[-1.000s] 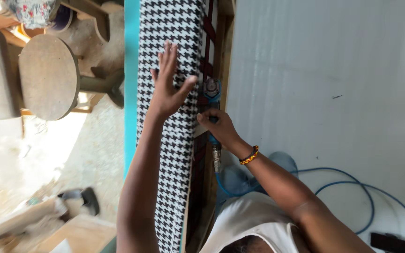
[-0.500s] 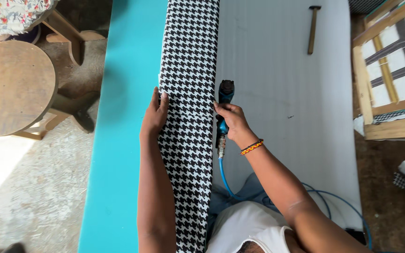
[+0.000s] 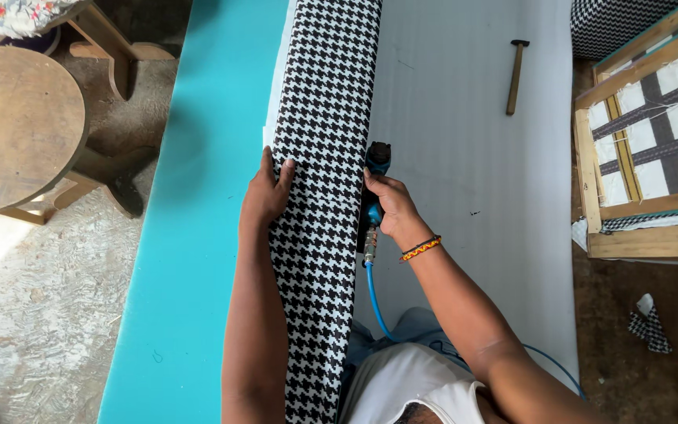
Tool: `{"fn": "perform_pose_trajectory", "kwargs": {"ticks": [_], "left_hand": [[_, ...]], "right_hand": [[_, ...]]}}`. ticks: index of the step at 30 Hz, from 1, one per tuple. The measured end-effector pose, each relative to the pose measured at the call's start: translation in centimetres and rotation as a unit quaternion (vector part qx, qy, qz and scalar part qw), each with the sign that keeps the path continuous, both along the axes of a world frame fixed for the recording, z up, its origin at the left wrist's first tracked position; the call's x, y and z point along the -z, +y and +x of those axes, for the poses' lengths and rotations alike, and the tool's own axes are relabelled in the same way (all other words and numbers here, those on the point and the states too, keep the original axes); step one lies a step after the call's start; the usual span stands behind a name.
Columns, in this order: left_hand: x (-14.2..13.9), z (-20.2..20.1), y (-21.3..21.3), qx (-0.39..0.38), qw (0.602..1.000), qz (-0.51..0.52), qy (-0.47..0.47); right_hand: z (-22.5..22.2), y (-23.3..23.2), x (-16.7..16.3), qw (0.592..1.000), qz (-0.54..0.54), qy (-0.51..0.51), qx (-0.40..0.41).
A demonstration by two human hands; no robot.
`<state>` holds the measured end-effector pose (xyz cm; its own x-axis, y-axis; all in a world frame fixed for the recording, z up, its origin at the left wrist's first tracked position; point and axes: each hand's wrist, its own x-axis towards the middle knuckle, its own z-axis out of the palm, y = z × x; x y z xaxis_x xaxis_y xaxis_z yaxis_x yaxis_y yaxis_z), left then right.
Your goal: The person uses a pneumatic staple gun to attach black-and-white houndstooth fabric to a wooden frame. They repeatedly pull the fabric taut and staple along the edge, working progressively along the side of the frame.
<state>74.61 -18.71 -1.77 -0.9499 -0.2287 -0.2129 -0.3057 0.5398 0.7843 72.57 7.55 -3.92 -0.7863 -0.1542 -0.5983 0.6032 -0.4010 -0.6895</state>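
Along the surface's left edge, houndstooth-covered panel (image 3: 319, 196) lying lengthwise; left hand (image 3: 267, 192) flat, open on its fabric; right hand (image 3: 390, 208) closed around blue staple gun (image 3: 374, 184) against its right side.

At the centre of the frame a woven houndstooth cloth (image 3: 319, 204) in black and white looks matt and slightly coarse. Left of it lies a smooth, matt turquoise foam slab (image 3: 190, 235). To the right, a white padded sheet (image 3: 464, 157) shows fine ribbing and a dull finish. The staple gun (image 3: 373, 188) has a dark body with blue plastic parts, a metal coupling and a glossy blue hose (image 3: 376, 302). At upper right, the hammer (image 3: 516, 74) has a wooden handle and dark metal head. The round stool (image 3: 17, 129) at upper left is bare, worn wood; the floor (image 3: 41, 314) is rough concrete.
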Motion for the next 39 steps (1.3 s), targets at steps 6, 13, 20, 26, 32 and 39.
{"fn": "perform_pose_trajectory", "kwargs": {"ticks": [6, 13, 20, 26, 32, 39], "left_hand": [[-1.8, 0.1, 0.6, -0.006, 0.998, -0.041, -0.042], [-2.4, 0.0, 1.7, 0.012, 0.984, -0.174, -0.042], [-2.1, -0.2, 2.1, 0.012, 0.989, -0.139, -0.053], [-2.0, 0.3, 1.9, 0.014, 0.99, -0.138, -0.027], [-2.6, 0.8, 2.1, 0.005, 0.991, -0.136, -0.017], [-3.3, 0.5, 2.3, 0.007, 0.995, -0.098, -0.017]], "right_hand": [[-0.5, 0.5, 1.1, 0.999, 0.038, 0.017, 0.002], [0.1, 0.3, 1.0, 1.0, 0.018, 0.016, 0.006], [1.7, -0.2, -0.3, 0.993, 0.104, 0.035, 0.036], [1.3, -0.1, 0.4, 0.996, 0.072, 0.039, 0.021], [0.7, 0.1, 0.1, 1.0, -0.011, 0.01, -0.009], [0.0, 0.7, -1.6, 0.995, -0.09, -0.027, -0.034]]}}
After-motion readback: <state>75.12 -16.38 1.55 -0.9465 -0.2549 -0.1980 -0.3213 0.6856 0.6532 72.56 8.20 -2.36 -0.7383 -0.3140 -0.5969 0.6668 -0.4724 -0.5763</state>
